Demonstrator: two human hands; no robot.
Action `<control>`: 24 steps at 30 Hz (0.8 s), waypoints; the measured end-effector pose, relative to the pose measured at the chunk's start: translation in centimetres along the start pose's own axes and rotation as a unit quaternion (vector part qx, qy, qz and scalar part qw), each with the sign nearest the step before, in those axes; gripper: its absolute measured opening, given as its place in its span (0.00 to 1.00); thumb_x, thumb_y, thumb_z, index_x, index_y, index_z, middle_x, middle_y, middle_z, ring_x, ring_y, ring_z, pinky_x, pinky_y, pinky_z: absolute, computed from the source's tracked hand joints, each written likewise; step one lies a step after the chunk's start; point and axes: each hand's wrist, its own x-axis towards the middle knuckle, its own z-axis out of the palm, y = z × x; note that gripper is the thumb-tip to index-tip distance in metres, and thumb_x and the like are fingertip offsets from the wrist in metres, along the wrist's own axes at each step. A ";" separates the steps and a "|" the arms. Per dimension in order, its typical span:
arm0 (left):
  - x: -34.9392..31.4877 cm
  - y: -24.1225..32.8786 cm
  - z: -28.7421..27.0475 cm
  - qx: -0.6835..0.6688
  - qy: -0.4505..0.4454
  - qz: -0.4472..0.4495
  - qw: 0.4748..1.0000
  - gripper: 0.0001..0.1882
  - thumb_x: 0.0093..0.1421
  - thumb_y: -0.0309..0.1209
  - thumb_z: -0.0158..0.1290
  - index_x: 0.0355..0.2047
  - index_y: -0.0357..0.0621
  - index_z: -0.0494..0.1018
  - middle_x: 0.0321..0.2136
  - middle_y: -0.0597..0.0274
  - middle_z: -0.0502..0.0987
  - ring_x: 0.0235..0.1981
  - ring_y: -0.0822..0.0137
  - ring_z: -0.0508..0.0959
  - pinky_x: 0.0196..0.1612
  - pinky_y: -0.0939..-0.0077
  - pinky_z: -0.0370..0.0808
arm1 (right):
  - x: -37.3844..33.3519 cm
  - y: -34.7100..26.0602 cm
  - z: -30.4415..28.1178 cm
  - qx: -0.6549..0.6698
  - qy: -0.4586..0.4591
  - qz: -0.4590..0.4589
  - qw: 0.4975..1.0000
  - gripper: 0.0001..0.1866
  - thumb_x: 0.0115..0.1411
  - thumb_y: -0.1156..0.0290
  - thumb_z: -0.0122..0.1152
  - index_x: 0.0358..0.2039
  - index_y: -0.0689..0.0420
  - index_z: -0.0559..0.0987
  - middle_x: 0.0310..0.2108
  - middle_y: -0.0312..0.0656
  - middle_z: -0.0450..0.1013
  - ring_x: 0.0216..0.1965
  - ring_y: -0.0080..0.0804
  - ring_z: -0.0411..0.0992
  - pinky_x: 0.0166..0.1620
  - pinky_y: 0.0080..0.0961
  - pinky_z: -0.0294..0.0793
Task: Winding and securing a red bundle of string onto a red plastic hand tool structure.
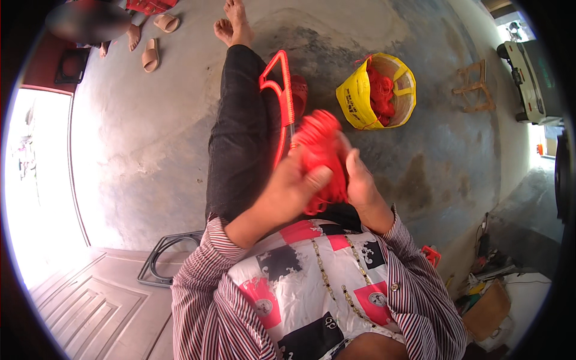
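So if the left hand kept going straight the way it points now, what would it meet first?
The left hand already presses the red bundle held with the right hand. Beyond it probably lies the red plastic frame, though depth is unclear.

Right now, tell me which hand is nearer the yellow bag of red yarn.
Right. The right hand grips the red yarn bundle on the side facing the yellow bag; the left hand holds the bundle's other side, farther from it.

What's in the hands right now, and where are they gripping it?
Both hands hold a bundle of red cord. The left hand clasps its lower left side, thumb across the front; the right hand grips its right edge.
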 end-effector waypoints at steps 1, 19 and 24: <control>0.0 0.4 -0.8 -0.125 0.014 0.044 0.991 0.16 0.67 0.30 0.49 0.53 0.41 0.67 0.42 0.67 0.73 0.41 0.76 0.73 0.48 0.79 0.71 | -0.1 0.6 -0.1 0.083 0.049 0.065 0.993 0.32 0.67 0.47 0.47 0.58 0.62 0.65 0.47 0.45 0.71 0.44 0.29 0.71 0.47 0.25 0.71; 3.3 -2.3 -6.5 0.592 0.036 -0.072 0.802 0.14 0.43 0.30 0.58 0.31 0.39 0.74 0.33 0.48 0.78 0.38 0.46 0.78 0.42 0.56 0.74 | 5.2 3.6 -7.2 -0.611 -0.137 0.021 0.779 0.22 0.43 0.60 0.71 0.37 0.58 0.80 0.45 0.45 0.72 0.50 0.44 0.70 0.55 0.32 0.67; 4.0 -3.8 -7.6 0.481 0.121 0.194 0.846 0.17 0.46 0.28 0.58 0.38 0.37 0.72 0.39 0.48 0.74 0.40 0.49 0.77 0.44 0.61 0.75 | 4.3 0.3 -8.9 -0.487 0.033 -0.011 0.872 0.23 0.43 0.68 0.69 0.41 0.61 0.77 0.56 0.49 0.67 0.59 0.43 0.65 0.62 0.39 0.61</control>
